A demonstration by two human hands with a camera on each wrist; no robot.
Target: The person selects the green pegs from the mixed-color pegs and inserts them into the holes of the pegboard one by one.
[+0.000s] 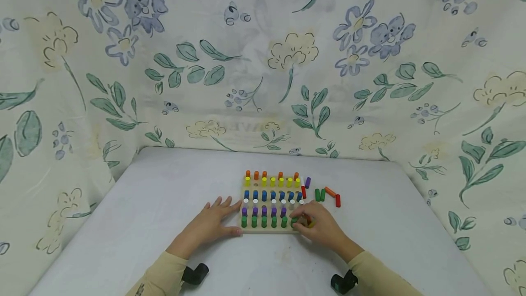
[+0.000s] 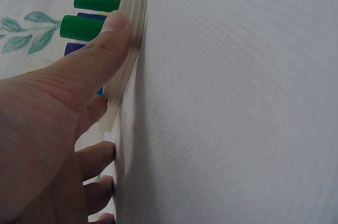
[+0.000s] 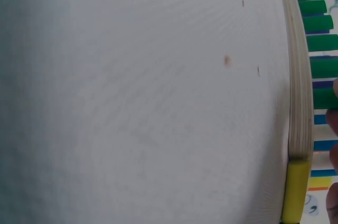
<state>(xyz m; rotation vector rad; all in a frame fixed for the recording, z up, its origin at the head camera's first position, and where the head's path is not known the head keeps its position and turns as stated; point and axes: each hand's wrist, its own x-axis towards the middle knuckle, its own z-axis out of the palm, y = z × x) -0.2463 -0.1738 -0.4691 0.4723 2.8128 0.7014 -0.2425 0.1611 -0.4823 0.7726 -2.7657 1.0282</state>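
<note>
A wooden pegboard [image 1: 269,230] lies on the table with rows of orange, yellow, blue, white, purple and green pegs standing in it. My left hand [image 1: 209,223] has its fingers spread at the board's left side; in the left wrist view the thumb [image 2: 108,44] presses the board's edge. At the front right corner, my right hand [image 1: 322,225] pinches a green peg [image 1: 293,220] at the end of the green row. The right wrist view catches only its fingertips [image 3: 331,121] beside that peg. A yellow peg [image 3: 297,191] lies against the board's edge, partly under the right hand.
Right of the board lie loose pegs: a purple one [image 1: 307,182], a red one [image 1: 303,192], green ones [image 1: 317,195], an orange one [image 1: 330,191] and another red one [image 1: 338,200]. A flowered cloth [image 1: 255,72] hangs behind the white table [image 1: 172,172].
</note>
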